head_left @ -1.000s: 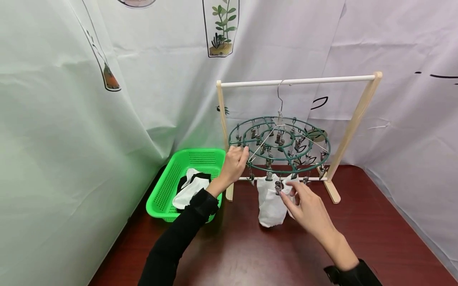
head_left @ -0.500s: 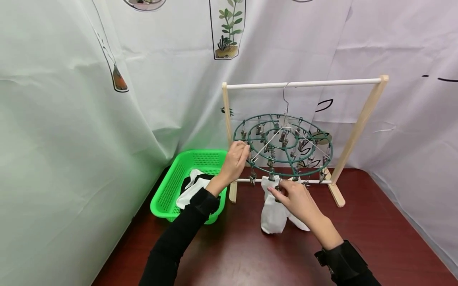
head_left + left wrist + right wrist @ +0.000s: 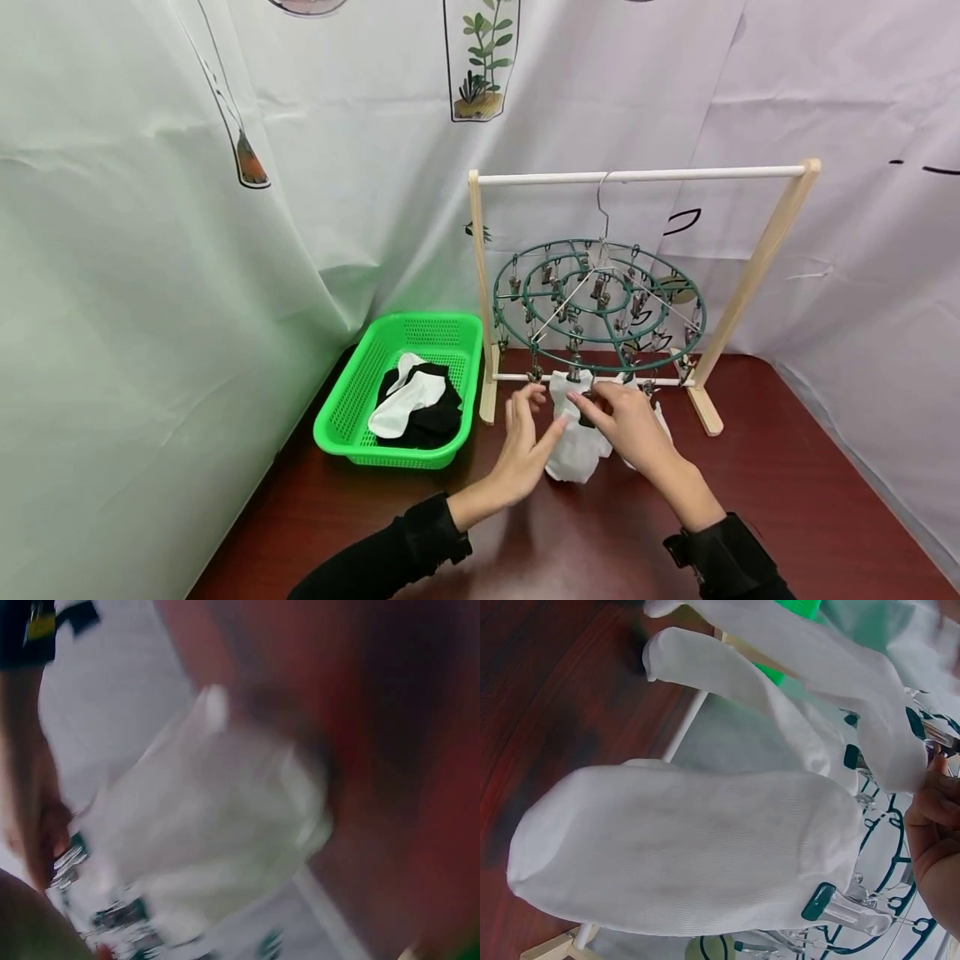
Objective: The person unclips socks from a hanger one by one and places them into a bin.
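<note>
My right hand [image 3: 630, 429] pinches a metal clip [image 3: 934, 735] at the front of the round green drying rack [image 3: 510, 250]. In the right wrist view, that clip's green tip sits on the top of a white sock [image 3: 817, 667]. Two more white socks hang beside it: a slim one [image 3: 727, 675] behind and a wide one [image 3: 690, 847] nearer the camera, held by another clip [image 3: 847, 909]. My left hand [image 3: 517, 450] is at the left of the hanging socks, fingers apart and holding nothing. The left wrist view is blurred; a white sock [image 3: 202, 817] fills its middle.
A wooden stand with a white crossbar [image 3: 690, 174] carries the rack by its hook. To its left, a green basket [image 3: 337, 417] contains white [image 3: 408, 404] and black socks [image 3: 431, 425]. The table [image 3: 787, 500] is dark red, with a white curtain [image 3: 360, 150] behind.
My left hand has left the rack's left rim and moved down and right beside the hanging socks. My right hand's thumb and fingers have closed on the front clip.
</note>
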Demonstrator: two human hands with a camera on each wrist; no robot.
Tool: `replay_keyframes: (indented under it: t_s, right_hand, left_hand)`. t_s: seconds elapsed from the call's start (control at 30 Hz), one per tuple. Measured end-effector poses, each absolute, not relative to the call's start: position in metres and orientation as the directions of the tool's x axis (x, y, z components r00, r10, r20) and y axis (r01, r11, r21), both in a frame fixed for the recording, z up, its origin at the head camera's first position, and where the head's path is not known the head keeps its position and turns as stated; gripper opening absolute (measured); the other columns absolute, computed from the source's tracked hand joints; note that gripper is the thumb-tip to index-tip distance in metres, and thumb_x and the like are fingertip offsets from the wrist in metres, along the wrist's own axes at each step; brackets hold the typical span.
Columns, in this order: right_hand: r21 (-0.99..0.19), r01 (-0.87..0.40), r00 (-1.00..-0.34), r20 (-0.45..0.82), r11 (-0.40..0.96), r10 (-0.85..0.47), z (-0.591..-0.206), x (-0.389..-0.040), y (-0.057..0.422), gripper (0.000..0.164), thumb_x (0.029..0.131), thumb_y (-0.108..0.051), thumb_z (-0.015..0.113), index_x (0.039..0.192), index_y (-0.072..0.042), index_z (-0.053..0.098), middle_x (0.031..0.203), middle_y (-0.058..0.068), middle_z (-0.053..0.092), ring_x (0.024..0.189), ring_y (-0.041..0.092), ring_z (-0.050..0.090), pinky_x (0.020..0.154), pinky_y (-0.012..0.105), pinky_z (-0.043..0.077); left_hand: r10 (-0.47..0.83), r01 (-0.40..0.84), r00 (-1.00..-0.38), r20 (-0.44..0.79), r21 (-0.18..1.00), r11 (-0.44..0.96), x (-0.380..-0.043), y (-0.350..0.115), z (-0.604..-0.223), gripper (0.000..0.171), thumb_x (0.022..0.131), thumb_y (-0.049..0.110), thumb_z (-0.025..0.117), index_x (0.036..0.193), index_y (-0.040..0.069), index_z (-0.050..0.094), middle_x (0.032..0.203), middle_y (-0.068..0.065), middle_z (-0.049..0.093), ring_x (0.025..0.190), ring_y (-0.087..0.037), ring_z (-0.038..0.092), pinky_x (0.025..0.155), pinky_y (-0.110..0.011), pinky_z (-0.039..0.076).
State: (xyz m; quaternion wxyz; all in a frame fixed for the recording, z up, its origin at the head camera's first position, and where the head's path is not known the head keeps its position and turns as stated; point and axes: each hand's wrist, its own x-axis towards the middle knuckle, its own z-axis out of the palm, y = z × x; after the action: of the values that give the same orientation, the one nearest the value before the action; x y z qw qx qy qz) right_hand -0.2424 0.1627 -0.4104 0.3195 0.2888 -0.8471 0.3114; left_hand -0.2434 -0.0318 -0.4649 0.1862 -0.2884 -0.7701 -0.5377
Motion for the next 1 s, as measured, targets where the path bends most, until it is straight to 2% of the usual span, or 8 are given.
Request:
replay_keyframes:
  t_s: [0.07,0.13,0.27,0.37,0.47,0.7,0.83,1.0]
  right_hand:
    - [-0.366,-0.667,-0.656,0.701,0.649,-0.280,-0.409,-0.242,0.162,0.033,0.098,-0.005,0.083,0.076,-0.014,0.060,0.068,-0.013,0.042,0.062,0.002,0.039,0.058,0.027,0.040]
    - [-0.386,-0.646,-0.682,0.679,0.659,-0.272,-0.408,-0.240,0.161,0.029,0.099,-0.006,0.081,0.078,-0.013,0.064,0.069,-0.012,0.047,0.063,0.003,0.042,0.060,0.028,0.043]
    - [-0.431,-0.609,-0.733,0.627,0.666,-0.263,-0.408,-0.239,0.161,0.024,0.103,-0.009,0.079,0.081,-0.014,0.070,0.073,-0.011,0.058,0.066,0.005,0.048,0.063,0.029,0.046]
    - [-0.445,-0.586,-0.757,0.599,0.677,-0.262,-0.408,-0.239,0.164,0.022,0.104,-0.011,0.079,0.083,-0.013,0.072,0.074,-0.009,0.060,0.067,0.006,0.049,0.064,0.030,0.047]
    - [-0.442,-0.572,-0.768,0.584,0.691,-0.262,-0.408,-0.240,0.168,0.019,0.103,-0.012,0.080,0.085,-0.011,0.074,0.074,-0.008,0.060,0.068,0.008,0.050,0.064,0.031,0.047]
    - [-0.435,-0.593,-0.745,0.617,0.678,-0.255,-0.412,-0.244,0.173,0.023,0.096,-0.010,0.085,0.078,-0.011,0.071,0.065,-0.012,0.048,0.063,0.004,0.043,0.059,0.028,0.041]
    - [-0.460,-0.585,-0.747,0.626,0.668,-0.223,-0.415,-0.244,0.173,0.019,0.095,-0.008,0.085,0.078,-0.009,0.075,0.063,-0.011,0.055,0.062,0.001,0.045,0.057,0.028,0.041]
    - [-0.412,-0.663,-0.661,0.714,0.625,-0.231,-0.423,-0.249,0.171,0.025,0.091,-0.002,0.086,0.073,-0.013,0.073,0.064,-0.014,0.054,0.061,-0.002,0.042,0.055,0.025,0.039]
  left_hand:
    - [0.313,0.513,-0.846,0.431,0.818,0.261,-0.255,-0.032,-0.482,0.065,0.110,0.040,0.068,0.158,0.006,0.039,0.138,-0.014,0.048,0.124,-0.030,0.042,0.105,-0.053,0.040]
    - [0.390,0.444,-0.865,0.315,0.842,0.307,-0.274,-0.035,-0.503,0.075,0.105,0.049,0.073,0.162,0.011,0.043,0.146,-0.010,0.052,0.128,-0.024,0.041,0.107,-0.052,0.041]
    - [0.559,0.490,-0.784,0.269,0.821,0.292,-0.304,-0.042,-0.527,0.053,0.109,0.048,0.072,0.144,0.009,0.070,0.138,-0.002,0.070,0.121,-0.014,0.056,0.101,-0.038,0.050]
    - [0.628,0.456,-0.741,0.238,0.865,0.210,-0.301,-0.049,-0.516,0.038,0.115,0.031,0.066,0.131,-0.001,0.076,0.121,-0.007,0.079,0.106,-0.014,0.070,0.092,-0.034,0.058]
    - [0.618,0.400,-0.753,0.225,0.903,0.158,-0.298,-0.054,-0.517,0.036,0.116,0.027,0.063,0.133,-0.003,0.074,0.114,-0.008,0.080,0.098,-0.014,0.073,0.087,-0.036,0.062]
    - [0.501,0.311,-0.837,0.220,0.944,0.105,-0.356,-0.058,-0.613,0.025,0.111,0.051,0.067,0.118,0.030,0.078,0.094,0.005,0.077,0.077,-0.011,0.071,0.066,-0.029,0.059]
    - [0.477,0.329,-0.845,0.242,0.938,0.108,-0.355,-0.060,-0.614,0.025,0.113,0.050,0.064,0.113,0.028,0.077,0.088,0.003,0.075,0.072,-0.013,0.070,0.062,-0.031,0.059]
    - [0.479,0.395,-0.823,0.305,0.914,0.096,-0.356,-0.060,-0.619,0.026,0.114,0.051,0.061,0.115,0.028,0.075,0.088,0.010,0.072,0.072,-0.009,0.069,0.062,-0.031,0.059]
